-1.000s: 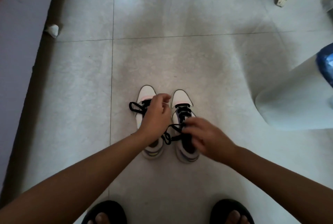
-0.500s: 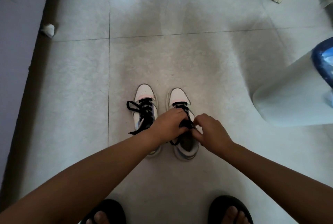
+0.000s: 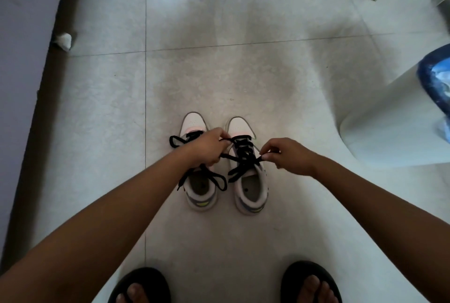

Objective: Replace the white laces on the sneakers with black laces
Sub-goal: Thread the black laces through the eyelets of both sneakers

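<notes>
Two white sneakers stand side by side on the tiled floor, toes pointing away from me. The left sneaker (image 3: 201, 193) carries a black lace whose loops hang loose over its sides. A black lace (image 3: 243, 159) is threaded through the right sneaker (image 3: 253, 195). My left hand (image 3: 207, 149) grips one end of that lace, over the gap between the shoes. My right hand (image 3: 289, 154) pinches the other end, to the right of the shoe. The lace runs taut between both hands.
My feet in black sandals (image 3: 140, 285) are at the bottom edge. A white curved base with a blue object (image 3: 435, 83) stands at the right. A dark wall skirting (image 3: 48, 64) runs along the left, with a small white scrap (image 3: 62, 40) beside it.
Both hands moved apart from the right sneaker's tongue, pulling the two lace ends outward to left and right. The view dropped a little, and the sneakers' openings are uncovered.
</notes>
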The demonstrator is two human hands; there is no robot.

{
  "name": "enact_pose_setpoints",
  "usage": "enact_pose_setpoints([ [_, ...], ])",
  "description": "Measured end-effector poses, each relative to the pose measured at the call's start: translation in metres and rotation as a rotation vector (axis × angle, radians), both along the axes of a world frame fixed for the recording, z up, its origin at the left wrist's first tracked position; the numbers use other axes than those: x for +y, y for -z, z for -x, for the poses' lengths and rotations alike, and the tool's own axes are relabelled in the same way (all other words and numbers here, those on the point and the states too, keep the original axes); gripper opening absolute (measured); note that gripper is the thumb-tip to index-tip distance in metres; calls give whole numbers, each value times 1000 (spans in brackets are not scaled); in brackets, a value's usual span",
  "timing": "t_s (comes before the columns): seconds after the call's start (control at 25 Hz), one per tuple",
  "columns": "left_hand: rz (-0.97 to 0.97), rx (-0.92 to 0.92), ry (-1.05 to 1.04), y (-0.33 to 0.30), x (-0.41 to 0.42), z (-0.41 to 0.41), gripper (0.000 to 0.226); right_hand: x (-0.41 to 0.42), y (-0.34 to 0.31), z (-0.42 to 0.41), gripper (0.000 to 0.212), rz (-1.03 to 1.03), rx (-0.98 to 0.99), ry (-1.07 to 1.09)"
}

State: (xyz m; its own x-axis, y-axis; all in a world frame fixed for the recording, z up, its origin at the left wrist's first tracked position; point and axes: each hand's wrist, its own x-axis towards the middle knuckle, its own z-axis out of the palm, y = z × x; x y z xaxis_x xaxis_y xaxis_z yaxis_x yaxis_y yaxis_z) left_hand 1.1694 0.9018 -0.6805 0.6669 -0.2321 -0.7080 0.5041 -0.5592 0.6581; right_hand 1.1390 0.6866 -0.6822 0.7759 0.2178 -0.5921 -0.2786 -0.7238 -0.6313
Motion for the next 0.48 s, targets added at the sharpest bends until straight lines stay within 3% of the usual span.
enact_pose_setpoints([
  [0.08,46,-49,-9,-3,9,-10,9,-11,-3,-7,7,-157,226,149],
  [0.16,59,-92,-160,-4,12,-18,11,-20,-5,-9,8,-236,288,315],
  [0.24,-164,-241,-147,-4,6,-12,24,-22,-2,-7,7,-278,240,470],
  [0.36,-370,-566,291,-5,-19,26,29,-20,1,-4,6,-335,199,578],
  [0.48,-437,-579,589,0,-33,53,35,-17,1,-6,5,-331,166,585],
])
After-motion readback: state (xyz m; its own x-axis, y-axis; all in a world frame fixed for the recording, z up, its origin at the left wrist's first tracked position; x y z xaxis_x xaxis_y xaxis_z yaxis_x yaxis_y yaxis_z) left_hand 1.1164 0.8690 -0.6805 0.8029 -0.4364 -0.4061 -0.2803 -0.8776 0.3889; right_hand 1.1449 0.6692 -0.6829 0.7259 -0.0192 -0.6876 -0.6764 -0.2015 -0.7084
